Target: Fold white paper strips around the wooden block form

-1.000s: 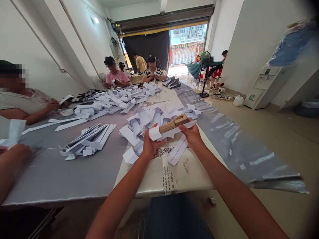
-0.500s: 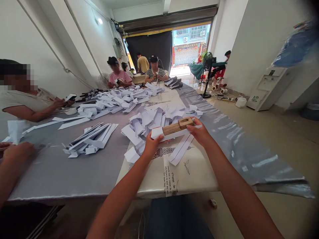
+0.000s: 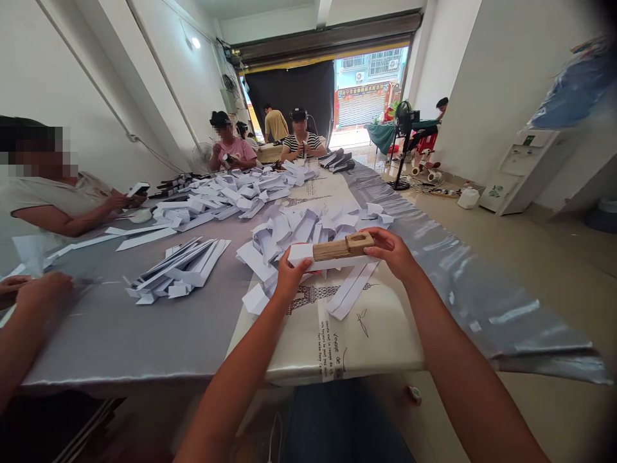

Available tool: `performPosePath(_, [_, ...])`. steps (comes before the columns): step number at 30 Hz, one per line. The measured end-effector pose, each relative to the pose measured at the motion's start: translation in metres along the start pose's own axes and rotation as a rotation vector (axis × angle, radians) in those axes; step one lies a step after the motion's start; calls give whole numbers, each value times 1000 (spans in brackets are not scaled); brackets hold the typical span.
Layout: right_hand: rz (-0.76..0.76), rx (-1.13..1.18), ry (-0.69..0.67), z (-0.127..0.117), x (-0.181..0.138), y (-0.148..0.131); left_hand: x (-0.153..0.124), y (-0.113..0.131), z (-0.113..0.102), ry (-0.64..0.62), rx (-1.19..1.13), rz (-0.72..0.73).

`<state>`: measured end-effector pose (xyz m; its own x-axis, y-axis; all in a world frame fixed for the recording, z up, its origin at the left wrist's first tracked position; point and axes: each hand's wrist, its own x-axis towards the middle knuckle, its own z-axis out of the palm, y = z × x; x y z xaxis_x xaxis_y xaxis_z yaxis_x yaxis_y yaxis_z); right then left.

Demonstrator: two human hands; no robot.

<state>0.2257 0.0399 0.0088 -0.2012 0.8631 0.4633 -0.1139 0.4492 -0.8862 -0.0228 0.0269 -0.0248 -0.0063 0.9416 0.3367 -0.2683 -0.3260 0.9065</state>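
You have a lit bulb at the frame's upper left and a black curtain at top centre. Toward the upper right you see a black standing fan, then a white jug just beside a white water dispenser.

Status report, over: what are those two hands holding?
Left hand on the paper-covered end of the wooden block; right hand at its slotted end. White paper strips piled just beyond.
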Motion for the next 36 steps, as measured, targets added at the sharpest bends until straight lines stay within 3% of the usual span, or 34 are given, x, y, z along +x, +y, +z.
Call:
performPosePath(6, [13,37,97,-5,1,5,1,0,-2,35,10,3])
performPosePath(9, [-30,92,231,-11,4,10,3,0,-5,91,12,-2])
performPosePath(16, [-130,493,483,-27,10,13,3,4,-2,28,-24,14])
performPosePath(19, [-159,641,609,-34,11,16,3,8,2,67,-8,58])
performPosePath(23, [-119,685,667,-41,11,22,12,12,11,111,53,145])
performPosePath(26, [-93,656,672,-38,11,23,23,12,17,69,180,201])
performPosePath(30, [-86,592,624,-29,12,22,33,3,22,55,603,322])
performPosePath(33, [-56,607,618,-23,12,20,28,-6,24,68,884,421])
performPosePath(36, [-37,672,638,-21,12,19,15,-7,25,62,977,483])
